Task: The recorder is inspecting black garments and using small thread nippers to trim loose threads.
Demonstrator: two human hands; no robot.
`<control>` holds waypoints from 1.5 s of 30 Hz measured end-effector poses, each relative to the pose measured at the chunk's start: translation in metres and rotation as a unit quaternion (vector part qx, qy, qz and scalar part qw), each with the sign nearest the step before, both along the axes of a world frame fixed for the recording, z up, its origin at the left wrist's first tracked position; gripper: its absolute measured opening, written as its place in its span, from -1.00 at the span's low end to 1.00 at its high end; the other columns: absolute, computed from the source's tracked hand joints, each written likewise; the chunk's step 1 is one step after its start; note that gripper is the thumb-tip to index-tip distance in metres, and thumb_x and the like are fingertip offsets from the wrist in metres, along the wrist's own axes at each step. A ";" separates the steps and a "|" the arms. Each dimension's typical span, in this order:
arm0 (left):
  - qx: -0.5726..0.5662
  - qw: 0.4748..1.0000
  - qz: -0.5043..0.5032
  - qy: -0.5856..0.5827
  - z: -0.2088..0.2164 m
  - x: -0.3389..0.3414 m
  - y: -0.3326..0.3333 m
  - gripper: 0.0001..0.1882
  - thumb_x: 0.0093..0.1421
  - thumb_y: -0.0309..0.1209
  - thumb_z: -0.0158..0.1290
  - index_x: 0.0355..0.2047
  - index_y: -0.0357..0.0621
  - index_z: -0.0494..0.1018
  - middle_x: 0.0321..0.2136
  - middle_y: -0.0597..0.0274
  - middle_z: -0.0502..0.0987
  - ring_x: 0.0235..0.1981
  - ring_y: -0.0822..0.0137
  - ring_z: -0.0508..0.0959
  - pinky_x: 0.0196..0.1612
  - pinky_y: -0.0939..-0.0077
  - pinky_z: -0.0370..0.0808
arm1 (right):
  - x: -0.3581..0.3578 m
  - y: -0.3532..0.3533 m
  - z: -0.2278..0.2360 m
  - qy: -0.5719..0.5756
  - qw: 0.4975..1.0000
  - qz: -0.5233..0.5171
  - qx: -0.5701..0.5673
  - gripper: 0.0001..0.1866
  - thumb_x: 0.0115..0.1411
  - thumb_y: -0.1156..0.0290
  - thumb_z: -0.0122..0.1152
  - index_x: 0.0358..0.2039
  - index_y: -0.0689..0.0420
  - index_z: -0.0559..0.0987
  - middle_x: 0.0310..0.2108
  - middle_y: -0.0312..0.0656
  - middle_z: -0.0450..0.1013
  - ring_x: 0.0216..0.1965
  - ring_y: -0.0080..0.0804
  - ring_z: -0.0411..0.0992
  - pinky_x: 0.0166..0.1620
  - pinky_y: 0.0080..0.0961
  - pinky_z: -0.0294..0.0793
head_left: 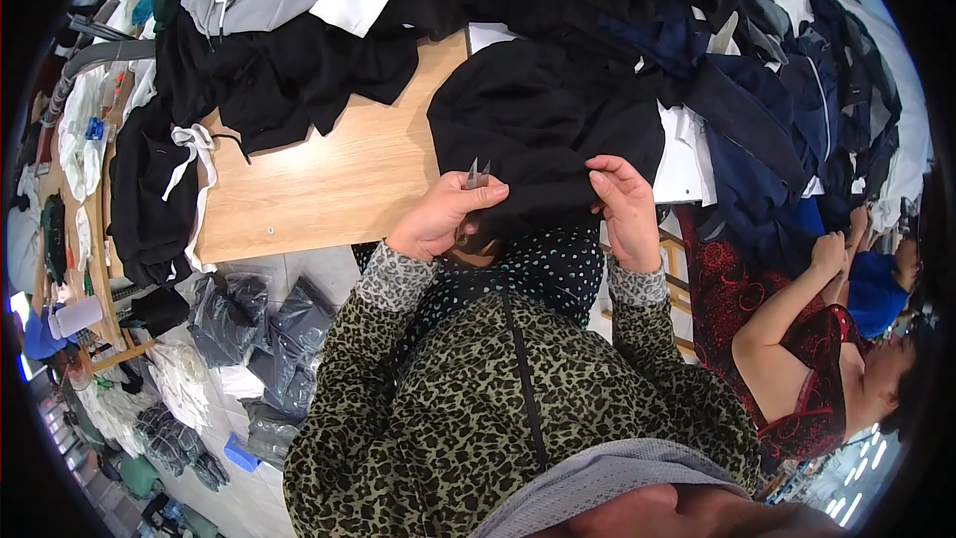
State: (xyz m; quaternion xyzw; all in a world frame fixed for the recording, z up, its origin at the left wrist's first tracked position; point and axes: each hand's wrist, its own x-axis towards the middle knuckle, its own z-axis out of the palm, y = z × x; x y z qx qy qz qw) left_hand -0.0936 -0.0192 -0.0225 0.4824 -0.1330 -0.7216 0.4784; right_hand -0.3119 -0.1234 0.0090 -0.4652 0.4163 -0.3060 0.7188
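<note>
I see grey plastic bags of packed goods (261, 339) heaped on the floor left of my lap, a small blue packet (240, 452) just below them.

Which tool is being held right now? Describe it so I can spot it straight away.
Start at the bare stretch of light wooden table ringed by heaps of dark clothing. At its near edge, the left hand and right hand grip a black garment. The thread snips poke up from the left hand: two small grey metal points, the only shiny thing against the black fabric.
</note>
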 end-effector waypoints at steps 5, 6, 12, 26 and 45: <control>-0.008 1.000 -0.007 0.009 0.001 0.000 0.000 -0.82 0.09 -0.27 0.20 -0.41 -0.07 0.50 -0.65 0.58 0.35 -0.75 0.70 0.24 -0.72 0.81 0.14 | -0.003 -0.001 -0.002 0.002 1.000 -0.003 -0.007 -0.84 0.20 0.46 0.12 -0.20 0.17 0.51 -0.42 -0.46 0.43 -0.44 -0.80 0.29 -0.40 -0.80 0.24; -0.007 1.000 -0.007 0.009 0.001 -0.001 0.000 -0.82 0.09 -0.27 0.19 -0.41 -0.08 0.50 -0.65 0.57 0.35 -0.75 0.70 0.24 -0.72 0.81 0.15 | -0.003 0.000 -0.002 0.004 1.000 -0.005 -0.007 -0.84 0.20 0.46 0.12 -0.20 0.17 0.51 -0.42 -0.47 0.43 -0.44 -0.81 0.28 -0.41 -0.80 0.24; 0.000 1.000 -0.012 -0.016 0.010 -0.007 -0.004 -0.80 0.10 -0.25 0.18 -0.39 -0.09 0.50 -0.60 0.57 0.36 -0.69 0.71 0.23 -0.68 0.79 0.13 | 0.000 0.003 -0.003 0.291 0.877 0.068 -0.377 -0.72 0.09 0.48 0.20 -0.14 0.18 0.52 -0.27 -0.30 0.46 -0.33 -0.59 0.35 -0.31 -0.69 0.32; -0.068 0.996 -0.037 -0.038 0.013 -0.006 -0.010 -0.84 0.14 -0.27 0.14 -0.41 -0.07 0.50 -0.58 0.57 0.44 -0.63 0.74 0.32 -0.66 0.82 0.15 | 0.025 0.005 0.023 -0.053 0.973 0.219 0.044 -0.38 0.03 0.68 0.18 0.15 0.22 0.27 -0.33 -0.31 0.42 -0.30 -0.67 0.38 -0.20 -0.77 0.38; -0.097 0.994 0.013 0.042 0.003 -0.033 -0.014 -0.89 0.18 -0.40 0.09 -0.35 -0.18 0.48 -0.61 0.52 0.36 -0.64 0.68 0.23 -0.61 0.76 0.15 | 0.030 0.022 0.001 -0.162 0.983 0.062 0.065 -0.41 -0.02 0.77 0.19 0.09 0.23 0.36 -0.23 -0.23 0.50 -0.24 -0.60 0.43 -0.04 -0.65 0.39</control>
